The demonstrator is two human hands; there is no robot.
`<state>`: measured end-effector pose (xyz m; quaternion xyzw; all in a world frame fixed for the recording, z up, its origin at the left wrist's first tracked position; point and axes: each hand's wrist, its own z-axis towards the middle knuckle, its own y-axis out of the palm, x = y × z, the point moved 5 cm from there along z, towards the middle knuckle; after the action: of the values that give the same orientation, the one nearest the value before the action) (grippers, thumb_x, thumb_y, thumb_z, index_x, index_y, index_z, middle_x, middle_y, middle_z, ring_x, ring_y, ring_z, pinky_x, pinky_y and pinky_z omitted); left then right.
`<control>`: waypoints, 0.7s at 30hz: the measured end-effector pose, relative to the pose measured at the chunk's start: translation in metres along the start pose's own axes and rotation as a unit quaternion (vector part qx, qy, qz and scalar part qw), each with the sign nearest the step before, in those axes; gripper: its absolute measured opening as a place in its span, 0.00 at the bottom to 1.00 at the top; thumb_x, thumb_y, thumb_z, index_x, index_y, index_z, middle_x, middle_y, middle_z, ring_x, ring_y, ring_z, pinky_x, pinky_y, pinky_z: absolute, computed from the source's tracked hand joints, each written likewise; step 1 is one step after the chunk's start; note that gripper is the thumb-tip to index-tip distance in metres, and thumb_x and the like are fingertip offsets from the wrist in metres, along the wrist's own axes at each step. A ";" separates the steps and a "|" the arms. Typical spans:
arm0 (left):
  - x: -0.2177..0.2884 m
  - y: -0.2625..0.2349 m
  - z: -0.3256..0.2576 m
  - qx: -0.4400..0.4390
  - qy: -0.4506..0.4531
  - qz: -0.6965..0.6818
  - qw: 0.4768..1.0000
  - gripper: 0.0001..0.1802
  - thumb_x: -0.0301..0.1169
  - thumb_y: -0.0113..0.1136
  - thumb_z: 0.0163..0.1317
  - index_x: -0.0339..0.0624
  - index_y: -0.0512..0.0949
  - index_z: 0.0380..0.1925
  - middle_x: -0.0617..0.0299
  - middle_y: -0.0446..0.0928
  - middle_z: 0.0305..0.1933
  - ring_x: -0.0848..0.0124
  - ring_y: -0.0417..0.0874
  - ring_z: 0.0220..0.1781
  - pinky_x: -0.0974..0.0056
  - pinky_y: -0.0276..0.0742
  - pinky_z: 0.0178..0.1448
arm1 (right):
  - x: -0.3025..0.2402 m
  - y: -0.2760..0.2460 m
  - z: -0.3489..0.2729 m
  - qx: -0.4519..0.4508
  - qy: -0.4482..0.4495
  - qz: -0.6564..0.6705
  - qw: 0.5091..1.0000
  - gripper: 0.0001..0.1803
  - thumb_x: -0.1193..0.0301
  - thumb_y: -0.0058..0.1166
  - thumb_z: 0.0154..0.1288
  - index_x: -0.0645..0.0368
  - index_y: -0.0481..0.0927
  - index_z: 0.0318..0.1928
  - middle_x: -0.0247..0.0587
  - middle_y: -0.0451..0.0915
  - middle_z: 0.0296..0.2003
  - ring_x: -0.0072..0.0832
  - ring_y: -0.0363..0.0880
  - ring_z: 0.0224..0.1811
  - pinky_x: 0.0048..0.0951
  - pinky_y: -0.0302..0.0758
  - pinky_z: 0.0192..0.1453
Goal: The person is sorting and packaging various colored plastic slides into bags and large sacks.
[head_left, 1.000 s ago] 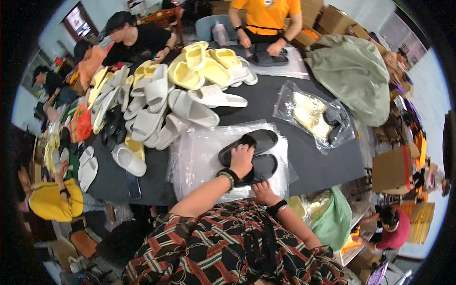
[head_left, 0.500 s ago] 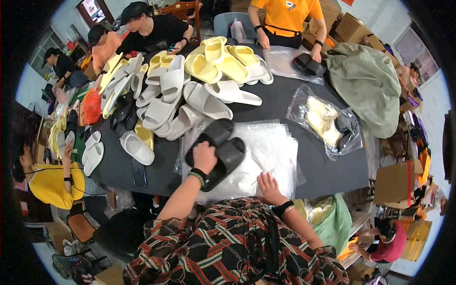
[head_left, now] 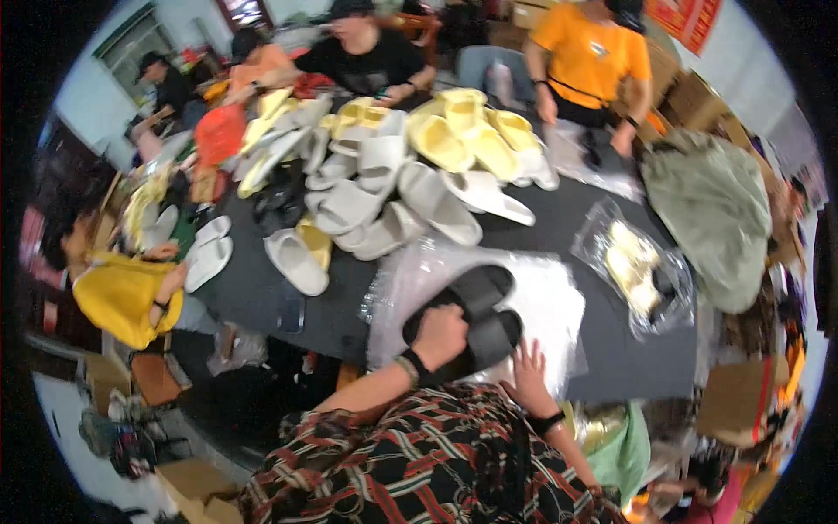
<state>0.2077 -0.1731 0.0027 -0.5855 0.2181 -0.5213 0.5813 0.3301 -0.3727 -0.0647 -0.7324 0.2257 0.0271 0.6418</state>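
Note:
My left hand [head_left: 441,334] is closed on a pair of black slide sandals [head_left: 476,314], which rest on a stack of clear plastic bags [head_left: 550,297] at the near edge of the dark table [head_left: 332,314]. My right hand [head_left: 528,377] lies flat with fingers spread on the plastic bags, just right of and below the sandals. Both forearms come up from my patterned shirt.
A heap of white and yellow slide sandals [head_left: 410,183] fills the far side of the table. A bagged yellow pair [head_left: 637,271] lies at right, beside a green cloth bundle [head_left: 716,210]. Several people sit around the table, one in orange [head_left: 594,61], one in yellow [head_left: 122,297].
My left hand carried the black sandals from the middle of the bags to the left, lifted, then back down onto the bags. The view has swung to the right.

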 end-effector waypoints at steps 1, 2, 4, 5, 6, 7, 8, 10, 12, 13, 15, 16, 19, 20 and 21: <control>0.002 0.022 -0.007 -0.023 0.009 0.008 1.000 0.08 0.30 0.56 0.46 0.39 0.80 0.15 0.50 0.75 0.30 0.53 0.79 0.34 0.49 0.74 0.38 | -0.004 -0.007 -0.003 -0.008 -0.001 0.002 1.000 0.44 0.58 0.63 0.56 0.69 0.61 0.67 0.56 0.44 0.75 0.61 0.36 0.76 0.63 0.44 0.74; 0.001 0.041 -0.014 -0.074 -0.001 0.023 0.997 0.08 0.29 0.55 0.50 0.38 0.80 0.19 0.50 0.75 0.32 0.53 0.79 0.35 0.49 0.74 0.39 | -0.001 -0.004 -0.007 -0.032 0.005 -0.029 0.999 0.43 0.57 0.63 0.55 0.68 0.63 0.66 0.57 0.47 0.74 0.60 0.38 0.76 0.63 0.45 0.73; -0.020 0.088 -0.030 -0.062 -0.036 -0.059 0.996 0.08 0.30 0.55 0.54 0.37 0.77 0.22 0.48 0.75 0.40 0.52 0.78 0.37 0.49 0.74 0.40 | 0.021 0.028 -0.016 -0.078 0.018 -0.045 0.996 0.47 0.52 0.62 0.56 0.65 0.58 0.69 0.55 0.49 0.74 0.57 0.43 0.76 0.62 0.50 0.72; -0.016 0.088 -0.030 -0.053 -0.011 -0.048 0.997 0.08 0.30 0.55 0.54 0.37 0.78 0.23 0.48 0.75 0.42 0.52 0.78 0.37 0.49 0.74 0.40 | 0.032 0.043 -0.022 -0.054 0.002 -0.066 0.996 0.48 0.50 0.60 0.57 0.64 0.56 0.70 0.54 0.48 0.74 0.57 0.44 0.76 0.61 0.51 0.72; -0.012 0.080 -0.028 -0.046 0.012 -0.034 0.998 0.08 0.30 0.55 0.54 0.37 0.79 0.24 0.48 0.74 0.45 0.52 0.78 0.37 0.49 0.74 0.40 | 0.038 0.052 -0.024 -0.030 -0.016 -0.084 0.996 0.49 0.49 0.58 0.58 0.63 0.54 0.72 0.53 0.47 0.75 0.56 0.44 0.76 0.60 0.51 0.72; -0.014 0.073 -0.027 -0.039 0.008 -0.030 0.999 0.08 0.30 0.55 0.54 0.37 0.79 0.24 0.48 0.74 0.45 0.52 0.78 0.37 0.49 0.74 0.40 | 0.037 0.055 -0.023 -0.027 -0.024 -0.087 0.996 0.49 0.49 0.58 0.58 0.63 0.54 0.72 0.53 0.47 0.75 0.56 0.44 0.76 0.60 0.51 0.72; -0.017 0.070 -0.027 -0.062 -0.006 -0.022 0.998 0.08 0.30 0.56 0.54 0.38 0.79 0.24 0.48 0.74 0.46 0.52 0.78 0.37 0.49 0.74 0.40 | 0.036 0.060 -0.022 -0.023 -0.024 -0.089 0.995 0.49 0.48 0.57 0.59 0.62 0.53 0.72 0.53 0.46 0.75 0.55 0.44 0.76 0.60 0.51 0.72; -0.024 0.064 -0.028 -0.083 -0.018 -0.015 0.996 0.08 0.30 0.56 0.54 0.38 0.81 0.25 0.48 0.73 0.47 0.52 0.79 0.39 0.49 0.75 0.41 | 0.043 0.069 -0.024 -0.018 -0.022 -0.093 0.995 0.49 0.47 0.56 0.60 0.62 0.52 0.73 0.52 0.45 0.75 0.55 0.43 0.77 0.60 0.51 0.72; -0.030 0.055 -0.029 -0.053 -0.023 -0.010 0.998 0.06 0.27 0.57 0.52 0.37 0.79 0.22 0.49 0.72 0.44 0.53 0.78 0.38 0.50 0.76 0.39 | 0.046 0.077 -0.021 -0.007 -0.044 -0.137 0.990 0.51 0.42 0.52 0.61 0.65 0.51 0.73 0.57 0.45 0.75 0.58 0.45 0.75 0.62 0.55 0.69; -0.037 0.050 -0.030 -0.054 -0.033 -0.002 0.998 0.05 0.27 0.57 0.52 0.37 0.79 0.22 0.49 0.72 0.45 0.53 0.78 0.39 0.50 0.76 0.40 | 0.048 0.079 -0.019 -0.020 -0.039 -0.113 0.993 0.52 0.43 0.52 0.61 0.64 0.49 0.73 0.57 0.44 0.75 0.58 0.43 0.76 0.63 0.54 0.69; -0.053 0.045 -0.032 -0.080 -0.068 0.006 0.994 0.05 0.27 0.58 0.51 0.36 0.80 0.25 0.49 0.72 0.45 0.52 0.78 0.41 0.50 0.76 0.41 | 0.049 0.077 -0.017 -0.039 -0.035 -0.088 0.995 0.51 0.43 0.53 0.61 0.63 0.49 0.73 0.57 0.43 0.75 0.59 0.41 0.76 0.64 0.53 0.70; -0.060 0.040 -0.034 -0.080 -0.082 0.014 0.993 0.06 0.27 0.58 0.51 0.36 0.81 0.27 0.49 0.72 0.45 0.52 0.78 0.41 0.50 0.76 0.41 | 0.048 0.077 -0.017 -0.060 -0.032 -0.062 0.996 0.51 0.44 0.53 0.62 0.63 0.48 0.73 0.57 0.41 0.75 0.59 0.40 0.76 0.64 0.53 0.70; -0.081 0.027 -0.043 -0.048 -0.099 -0.039 0.993 0.10 0.25 0.56 0.51 0.37 0.82 0.33 0.49 0.72 0.43 0.51 0.78 0.40 0.49 0.76 0.42 | 0.045 0.070 -0.017 -0.050 -0.025 -0.056 0.997 0.49 0.47 0.55 0.61 0.61 0.50 0.73 0.53 0.43 0.75 0.58 0.42 0.76 0.63 0.53 0.70; -0.088 0.024 -0.047 -0.031 -0.110 -0.077 0.991 0.11 0.24 0.55 0.52 0.37 0.82 0.35 0.50 0.72 0.43 0.50 0.78 0.39 0.49 0.76 0.42 | 0.043 0.069 -0.016 -0.050 -0.029 -0.058 0.997 0.49 0.47 0.55 0.61 0.61 0.50 0.73 0.53 0.43 0.75 0.58 0.42 0.76 0.63 0.53 0.70; -0.094 0.022 -0.052 -0.043 -0.120 -0.100 0.987 0.12 0.24 0.54 0.52 0.37 0.81 0.37 0.50 0.71 0.42 0.50 0.78 0.40 0.49 0.75 0.42 | 0.043 0.070 -0.017 -0.055 -0.027 -0.056 0.997 0.50 0.47 0.56 0.61 0.62 0.50 0.73 0.54 0.43 0.75 0.59 0.42 0.76 0.64 0.53 0.70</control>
<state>0.1368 -0.1203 -0.0621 -0.6874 0.1096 -0.4926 0.5224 0.3385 -0.4064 -0.1408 -0.7771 0.1651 0.0231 0.6070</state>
